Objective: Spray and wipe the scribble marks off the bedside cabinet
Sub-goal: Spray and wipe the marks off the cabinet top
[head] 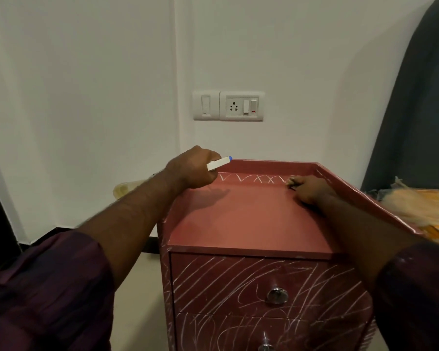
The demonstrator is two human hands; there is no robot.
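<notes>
Steady with left hand [193,168] gripping tube [219,163] at 11 o'clock; rub scribbles [254,178] at 12 firmly; right hand [311,188] curled, hold unclear.

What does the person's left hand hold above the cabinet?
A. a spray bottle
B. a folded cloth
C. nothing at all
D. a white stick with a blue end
D: the left hand grips a white stick whose blue end juts out over the back left corner of the cabinet.
</notes>
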